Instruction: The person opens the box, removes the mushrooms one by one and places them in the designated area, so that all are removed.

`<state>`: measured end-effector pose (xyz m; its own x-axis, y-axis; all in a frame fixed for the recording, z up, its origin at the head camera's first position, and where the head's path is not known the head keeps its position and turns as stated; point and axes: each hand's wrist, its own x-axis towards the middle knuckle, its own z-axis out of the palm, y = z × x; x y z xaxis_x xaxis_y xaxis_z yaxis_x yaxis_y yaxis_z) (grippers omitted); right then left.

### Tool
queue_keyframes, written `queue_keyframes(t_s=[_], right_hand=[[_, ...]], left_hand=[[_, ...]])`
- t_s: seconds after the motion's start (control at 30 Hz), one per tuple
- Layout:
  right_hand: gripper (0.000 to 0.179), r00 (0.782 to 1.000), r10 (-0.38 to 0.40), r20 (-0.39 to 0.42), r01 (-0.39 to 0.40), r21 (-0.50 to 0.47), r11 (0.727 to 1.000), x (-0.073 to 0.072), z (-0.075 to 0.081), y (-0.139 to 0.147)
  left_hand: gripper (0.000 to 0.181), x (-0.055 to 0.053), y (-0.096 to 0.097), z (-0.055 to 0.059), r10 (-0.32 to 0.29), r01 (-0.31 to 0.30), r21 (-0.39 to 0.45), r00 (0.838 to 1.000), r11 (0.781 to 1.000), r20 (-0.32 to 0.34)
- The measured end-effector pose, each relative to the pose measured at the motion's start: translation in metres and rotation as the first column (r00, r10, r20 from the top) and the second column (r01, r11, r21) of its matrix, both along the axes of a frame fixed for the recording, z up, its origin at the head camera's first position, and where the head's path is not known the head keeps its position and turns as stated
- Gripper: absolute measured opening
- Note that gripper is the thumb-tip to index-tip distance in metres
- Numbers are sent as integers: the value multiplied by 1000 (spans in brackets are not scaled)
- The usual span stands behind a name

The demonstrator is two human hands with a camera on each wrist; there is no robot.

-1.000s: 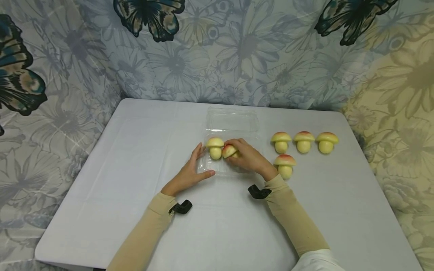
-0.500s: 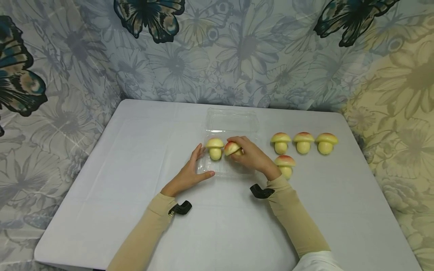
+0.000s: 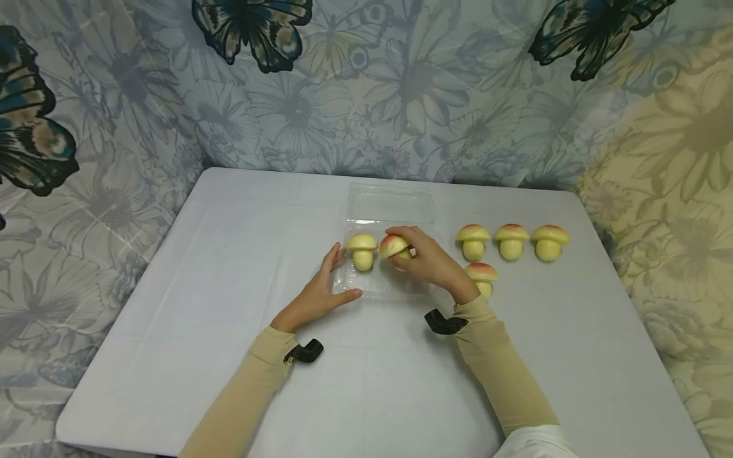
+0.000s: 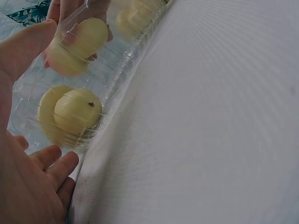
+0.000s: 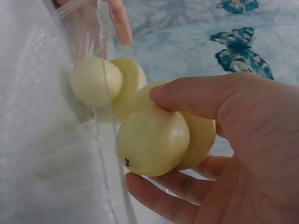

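Observation:
In the head view, a clear plastic clamshell box (image 3: 391, 205) lies with its lid folded back at the table's middle. One toy mushroom (image 3: 363, 252), with a yellow cap and pale stem, is in its left part. My right hand (image 3: 431, 257) holds a second mushroom (image 3: 392, 246), red-tinged on its cap, over the right part. Thumb and fingers grip this mushroom (image 5: 153, 142) from both sides in the right wrist view. Spread round the box's near left corner, my left hand (image 3: 312, 300) has its thumb and fingers extended beside the clear wall.
Three mushrooms (image 3: 511, 242) stand in a row right of the box. Another mushroom (image 3: 481, 273) sits nearer, partly covered by the right wrist. A white cloth covers the table (image 3: 229, 254), and patterned fabric with butterflies (image 3: 252, 32) hangs behind it.
My right hand has shifted slightly right and away from me with its mushroom, which has moved a little apart from the left one. My left hand stays in place.

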<state>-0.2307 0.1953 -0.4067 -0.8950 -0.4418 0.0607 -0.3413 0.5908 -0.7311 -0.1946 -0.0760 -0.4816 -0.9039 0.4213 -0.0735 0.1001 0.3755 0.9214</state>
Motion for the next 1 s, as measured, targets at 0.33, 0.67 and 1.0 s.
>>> queue_keyframes(t_s=[0.33,0.67,1.0], right_hand=[[56,1000,-9,-11,9,-28,1000,0,5,7],[57,998,-46,-49,44,-46,998,4,8,15],[54,993,-72,-93,67,-55,996,5,17,18]], left_hand=[[115,-1,0,-1,-2,2,5,1000,1000,5],[115,-1,0,-2,-6,6,-20,1000,1000,-14],[117,-1,0,-3,2,-2,3,1000,1000,-21]])
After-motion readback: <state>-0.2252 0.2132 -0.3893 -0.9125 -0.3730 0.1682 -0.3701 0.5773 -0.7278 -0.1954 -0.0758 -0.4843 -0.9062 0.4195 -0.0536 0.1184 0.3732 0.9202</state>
